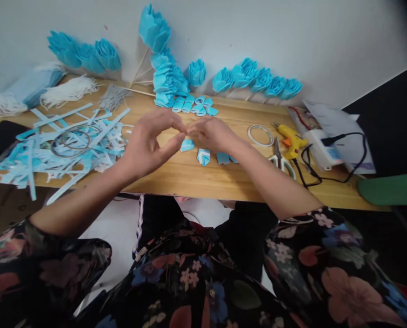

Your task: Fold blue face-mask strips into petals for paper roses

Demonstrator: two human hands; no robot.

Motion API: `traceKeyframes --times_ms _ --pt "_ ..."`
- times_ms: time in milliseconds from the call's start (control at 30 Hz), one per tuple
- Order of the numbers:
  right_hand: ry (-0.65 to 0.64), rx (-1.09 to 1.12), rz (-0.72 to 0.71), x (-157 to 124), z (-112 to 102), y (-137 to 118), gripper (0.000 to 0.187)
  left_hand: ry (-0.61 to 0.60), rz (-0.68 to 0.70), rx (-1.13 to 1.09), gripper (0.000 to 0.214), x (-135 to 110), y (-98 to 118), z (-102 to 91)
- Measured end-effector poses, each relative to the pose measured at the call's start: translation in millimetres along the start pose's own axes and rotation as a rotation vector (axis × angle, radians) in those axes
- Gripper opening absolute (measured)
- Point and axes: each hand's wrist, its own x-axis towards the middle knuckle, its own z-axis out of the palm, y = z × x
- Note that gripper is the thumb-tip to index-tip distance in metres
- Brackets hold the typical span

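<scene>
My left hand (pixel 151 141) curves in a ring, thumb and forefinger close together at the tips. My right hand (pixel 212 132) meets it there, its fingers bunched and pointing left. Whatever lies between the fingertips is too small or hidden to name. Just under the hands lies a light blue fabric piece (pixel 187 145). Nearer the table's front edge is a folded blue and white piece (pixel 203 157). Further blue pieces (pixel 223 158) are partly covered by my right forearm. Behind the hands, several rolled blue petals (pixel 188 104) sit in rows.
Blue fabric flowers (pixel 164 77) lean along the wall. Cut strips (pixel 69 150) heap at left beside a dark phone (pixel 1 141). A tape roll (pixel 260 135), scissors (pixel 281 159), a yellow glue gun (pixel 292 140) and a white power strip (pixel 322 148) with a black cable lie at right.
</scene>
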Motion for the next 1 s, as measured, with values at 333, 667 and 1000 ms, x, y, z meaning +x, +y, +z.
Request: traceKeyframes --times_ms 333,667,1000 --pt "-0.04 -0.044 0.11 -64.3 -24.9 -11.8 0.018 -0.061 -0.398 -0.287 0.016 -7.1 -0.8 19.9" --pt "0.142 0.246 0.181 -62.3 -16.9 -12.6 0.014 0.013 -0.455 -0.422 0.018 4.3 2.0 49.8" --pt "0.558 0.895 0.415 -94.3 -9.0 -6.1 0.024 -0.161 -0.81 -0.918 0.024 20.4 7.0 93.8"
